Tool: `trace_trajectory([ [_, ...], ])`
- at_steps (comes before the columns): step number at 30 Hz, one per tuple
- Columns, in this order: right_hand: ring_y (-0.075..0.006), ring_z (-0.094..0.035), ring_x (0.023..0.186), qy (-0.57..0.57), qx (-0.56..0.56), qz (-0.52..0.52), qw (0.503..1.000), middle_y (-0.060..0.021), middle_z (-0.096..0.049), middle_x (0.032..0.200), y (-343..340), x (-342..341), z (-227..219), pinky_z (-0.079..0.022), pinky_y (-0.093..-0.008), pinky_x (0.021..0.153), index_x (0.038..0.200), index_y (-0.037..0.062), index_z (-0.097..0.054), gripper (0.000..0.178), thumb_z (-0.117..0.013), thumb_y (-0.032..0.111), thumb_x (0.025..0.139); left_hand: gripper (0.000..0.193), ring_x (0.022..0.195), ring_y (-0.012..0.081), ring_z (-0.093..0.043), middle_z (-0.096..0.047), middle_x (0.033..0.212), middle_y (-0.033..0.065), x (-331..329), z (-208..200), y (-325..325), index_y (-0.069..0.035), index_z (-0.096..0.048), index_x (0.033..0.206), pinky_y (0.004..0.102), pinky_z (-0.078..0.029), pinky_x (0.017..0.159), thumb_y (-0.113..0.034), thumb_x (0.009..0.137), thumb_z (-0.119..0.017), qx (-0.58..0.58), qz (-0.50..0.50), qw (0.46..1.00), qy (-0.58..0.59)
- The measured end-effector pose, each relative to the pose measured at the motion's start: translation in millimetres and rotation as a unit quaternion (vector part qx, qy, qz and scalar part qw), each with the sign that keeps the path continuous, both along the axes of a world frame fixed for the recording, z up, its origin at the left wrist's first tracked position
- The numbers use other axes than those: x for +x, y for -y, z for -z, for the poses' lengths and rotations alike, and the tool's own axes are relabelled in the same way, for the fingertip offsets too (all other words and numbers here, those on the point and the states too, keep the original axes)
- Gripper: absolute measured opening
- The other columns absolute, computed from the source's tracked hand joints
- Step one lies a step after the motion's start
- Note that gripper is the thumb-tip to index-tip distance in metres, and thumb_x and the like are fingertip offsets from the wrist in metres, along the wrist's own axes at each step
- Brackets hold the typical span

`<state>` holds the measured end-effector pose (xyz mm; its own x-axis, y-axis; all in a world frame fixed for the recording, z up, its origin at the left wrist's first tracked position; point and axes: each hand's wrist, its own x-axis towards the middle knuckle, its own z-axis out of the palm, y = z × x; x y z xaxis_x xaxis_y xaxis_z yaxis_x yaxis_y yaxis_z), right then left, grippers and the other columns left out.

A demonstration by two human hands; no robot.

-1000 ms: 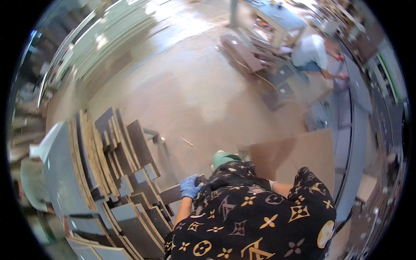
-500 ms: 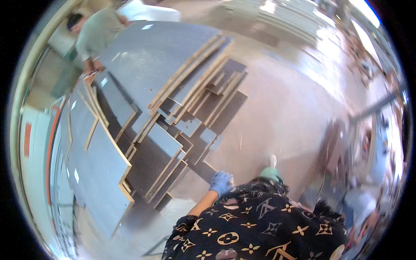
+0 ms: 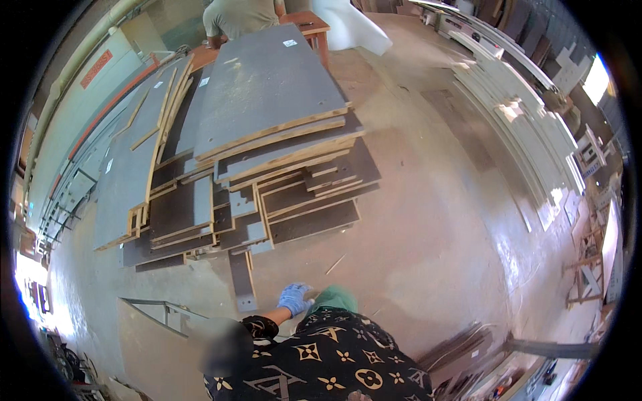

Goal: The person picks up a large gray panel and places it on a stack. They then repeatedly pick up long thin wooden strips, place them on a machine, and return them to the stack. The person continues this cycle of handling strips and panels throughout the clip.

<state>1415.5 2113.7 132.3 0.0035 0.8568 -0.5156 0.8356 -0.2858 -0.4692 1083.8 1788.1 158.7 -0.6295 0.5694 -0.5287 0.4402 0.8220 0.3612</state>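
My left hand, in a blue glove, is low in front of my body beside my green-clad leg. Its fingers are curled, and a pale patch shows at their tips. I cannot make out what they hold, if anything. Beyond the hand lies a stack of grey-faced panels with raw wooden edges, in uneven sizes. Nearest the hand, a narrow dark board with small holes sticks out from under the stack, apart from my fingers. My right hand is out of view.
A person stands behind the stack beside a reddish-brown table. Long pale boards are piled at the right. A thin wood strip lies on the floor. Near left is a box-like frame; brown panels lean at lower right.
My view has swung left, so the panel stack appears more squarely ahead and farther from me. My left hand stays low beside my body. The person behind the stack is now partly cut off.
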Motion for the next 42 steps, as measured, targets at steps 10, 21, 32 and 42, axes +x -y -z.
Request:
trace_trajectory([
  [10,-0.0219,-0.04,0.084,-0.053,0.016,-0.017,0.998,-0.008,-0.039,0.091,-190,-99,8,-0.033,-0.0392,0.068,0.097,0.0082,-0.04,0.043,-0.058,0.04,0.075,0.053,0.113,0.0337,-0.049,-0.053,0.121,0.017,-58,25,-233,-0.014,-0.049,0.124,0.0398,-0.038,0.095,-0.045,0.081,-0.056,0.13,0.023,0.968,0.214],
  [21,-0.019,-0.042,0.074,-0.06,0.02,-0.129,0.99,-0.0052,-0.042,0.081,-369,-285,5,-0.034,-0.0376,0.061,0.089,0.0092,-0.046,0.03,-0.056,0.035,0.077,0.054,0.111,0.0318,-0.052,-0.055,0.12,0.0156,-187,-7,-439,-0.006,-0.048,0.121,0.0386,-0.04,0.093,-0.044,0.083,-0.054,0.253,-0.084,0.94,0.214],
  [32,-0.0161,-0.044,0.065,-0.078,0.063,-0.373,0.922,-0.0024,-0.046,0.071,-612,-516,6,-0.035,-0.036,0.053,0.08,0.0103,-0.051,0.02,-0.054,0.031,0.08,0.076,0.121,0.0343,-0.042,-0.04,0.135,0.0182,-252,17,-561,-0.01,-0.031,0.136,0.0419,-0.036,0.099,-0.047,0.076,-0.06,0.231,-0.505,0.831,0.031],
  [42,-0.0108,-0.044,0.056,-0.267,-0.116,-0.531,0.796,0.0012,-0.048,0.064,-666,-821,3,-0.037,-0.0309,0.048,0.078,0.0109,-0.057,0.015,-0.054,0.025,0.082,0.038,0.064,0.0178,-0.044,-0.038,0.073,0.0048,-275,69,-529,-0.02,-0.051,0.102,0.0394,-0.043,0.059,-0.052,0.08,-0.057,0.498,-0.854,0.075,0.13],
])
